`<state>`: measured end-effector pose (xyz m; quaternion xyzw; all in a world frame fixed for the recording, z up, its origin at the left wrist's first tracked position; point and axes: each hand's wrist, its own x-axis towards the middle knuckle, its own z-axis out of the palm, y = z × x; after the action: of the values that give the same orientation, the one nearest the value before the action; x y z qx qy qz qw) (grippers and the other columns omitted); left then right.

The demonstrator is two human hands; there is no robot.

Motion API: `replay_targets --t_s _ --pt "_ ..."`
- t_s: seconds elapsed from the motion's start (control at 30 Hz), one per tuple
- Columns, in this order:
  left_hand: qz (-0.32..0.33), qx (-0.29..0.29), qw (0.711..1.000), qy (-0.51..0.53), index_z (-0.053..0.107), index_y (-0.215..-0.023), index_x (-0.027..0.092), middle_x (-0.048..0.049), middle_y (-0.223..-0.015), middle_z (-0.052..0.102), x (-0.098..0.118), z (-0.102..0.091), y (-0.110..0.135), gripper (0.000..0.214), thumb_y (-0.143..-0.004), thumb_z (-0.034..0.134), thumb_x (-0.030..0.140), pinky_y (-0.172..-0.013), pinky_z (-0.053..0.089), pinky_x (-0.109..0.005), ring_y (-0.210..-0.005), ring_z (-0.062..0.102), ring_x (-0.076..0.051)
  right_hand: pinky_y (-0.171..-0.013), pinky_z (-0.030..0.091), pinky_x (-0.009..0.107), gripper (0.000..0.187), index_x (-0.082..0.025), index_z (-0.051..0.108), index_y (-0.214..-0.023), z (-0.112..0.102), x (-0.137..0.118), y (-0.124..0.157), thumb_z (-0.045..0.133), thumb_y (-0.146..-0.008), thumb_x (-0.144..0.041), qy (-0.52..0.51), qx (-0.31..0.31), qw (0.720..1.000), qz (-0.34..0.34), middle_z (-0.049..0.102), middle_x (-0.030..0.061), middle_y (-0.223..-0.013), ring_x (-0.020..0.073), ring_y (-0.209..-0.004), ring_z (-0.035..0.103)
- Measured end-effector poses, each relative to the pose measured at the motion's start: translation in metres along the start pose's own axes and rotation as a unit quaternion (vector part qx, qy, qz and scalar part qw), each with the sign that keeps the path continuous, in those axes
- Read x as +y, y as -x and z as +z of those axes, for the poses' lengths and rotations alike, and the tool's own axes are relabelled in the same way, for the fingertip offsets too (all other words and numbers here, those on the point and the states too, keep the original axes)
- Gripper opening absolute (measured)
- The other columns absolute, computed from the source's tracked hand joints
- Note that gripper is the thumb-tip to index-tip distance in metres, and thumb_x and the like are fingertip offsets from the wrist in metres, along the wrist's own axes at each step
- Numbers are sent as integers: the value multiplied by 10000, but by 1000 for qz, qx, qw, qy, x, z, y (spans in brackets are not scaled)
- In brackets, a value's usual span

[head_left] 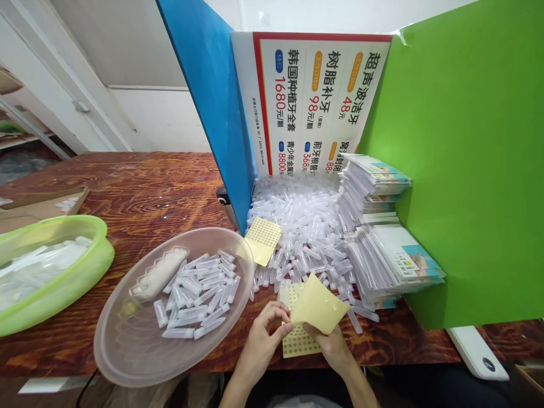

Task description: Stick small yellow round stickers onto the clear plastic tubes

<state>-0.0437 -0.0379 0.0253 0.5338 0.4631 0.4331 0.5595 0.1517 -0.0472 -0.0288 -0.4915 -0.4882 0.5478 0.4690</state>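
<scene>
At the near edge of the wood-grained table [148, 192], two bare hands work at a pale yellow sheet [321, 306] that is tilted up over the tabletop. The left hand [267, 331] pinches the sheet's left corner between thumb and forefinger; whether those fingertips also hold something small, I cannot tell. The right hand [334, 348] grips the sheet by its lower edge, its fingers partly hidden beneath it. Below both hands is a dotted sheet [297, 344], yellow with rows of small round marks, showing on either side of the raised one. Just beyond, a loose heap of clear plastic tubes [301, 215] spreads back to a printed board [314, 96] with red prices, and a second sheet of dots [264, 238] rests on the heap's left side. A blue panel [204, 85] stands to the left of the heap and a green panel [467, 170] to the right, with stacks of printed cards [382, 255] leaning between the tubes and the green side. Left of the hands, a translucent oval bowl [127, 351] holds more small tubes [204, 294] beside a whitish bundle [159, 275]. Farther left, a lime-green basin [63, 303] contains clear plastic pieces, while a white device [478, 352] juts past the table's edge at the right.
</scene>
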Motion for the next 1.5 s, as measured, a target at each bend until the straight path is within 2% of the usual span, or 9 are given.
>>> replay_targets --t_s 0.17,0.37,0.53,0.7,0.9,1.17,1.37,1.5 --pt "-3 -11 999 50 636 -825 189 -57 -1009 574 -3 -2 0 238 -823 744 402 -885 452 -300 -1010 571 -216 -946 550 437 523 -202 752 -1074 2 3 0 755 -758 -619 -14 -2 1000 4 759 139 -1093 321 -1037 700" --pt "-10 -30 999 -22 633 -809 193 -59 -1038 567 8 -5 0 227 -883 670 405 -936 408 -305 -1071 547 -228 -902 575 450 561 -187 758 -1016 5 0 1 779 -702 -652 -12 21 1000 11 774 141 -1012 331 -993 708" --pt "-7 -39 998 -56 607 -838 202 -63 -1096 547 15 -5 1 231 -920 613 418 -981 384 -324 -1095 529 -230 -930 564 448 521 -191 758 -1045 5 -4 -1 770 -741 -615 -22 7 1000 10 766 138 -1068 328 -1017 709" --pt "6 -14 999 -43 590 -836 206 -66 -1100 523 13 -6 -1 244 -920 606 434 -966 413 -322 -1072 526 -223 -965 551 453 522 -183 743 -1092 11 -12 -9 776 -755 -582 -43 26 999 -3 754 133 -1116 324 -1047 702" --pt "16 44 998 -45 642 -867 201 -88 -1127 521 7 -8 -4 261 -873 657 461 -970 428 -335 -1115 527 -250 -953 560 449 521 -177 747 -1080 15 -21 -15 771 -758 -586 -36 3 999 0 754 138 -1114 326 -1051 700" --pt "11 30 996 -82 632 -826 206 -78 -1105 543 13 -8 -3 240 -902 615 433 -1000 403 -356 -1104 536 -250 -935 568 471 582 -189 753 -1056 14 -19 -15 774 -706 -655 -25 2 1000 9 764 135 -1078 342 -1024 705" --pt "4 11 996 -94 584 -826 210 -78 -1148 521 17 -5 -1 263 -943 549 443 -999 408 -346 -1124 538 -240 -964 549 478 556 -184 751 -1079 18 -22 -13 792 -719 -606 -43 16 999 10 753 132 -1118 343 -1059 692" --pt "19 46 993 -110 604 -828 217 -91 -1220 528 16 -4 -1 256 -935 562 446 -1073 369 -385 -1242 489 -270 -1011 516 466 614 -144 730 -1124 31 -34 -26 753 -746 -628 -61 60 996 37 733 142 -1167 338 -1119 668"
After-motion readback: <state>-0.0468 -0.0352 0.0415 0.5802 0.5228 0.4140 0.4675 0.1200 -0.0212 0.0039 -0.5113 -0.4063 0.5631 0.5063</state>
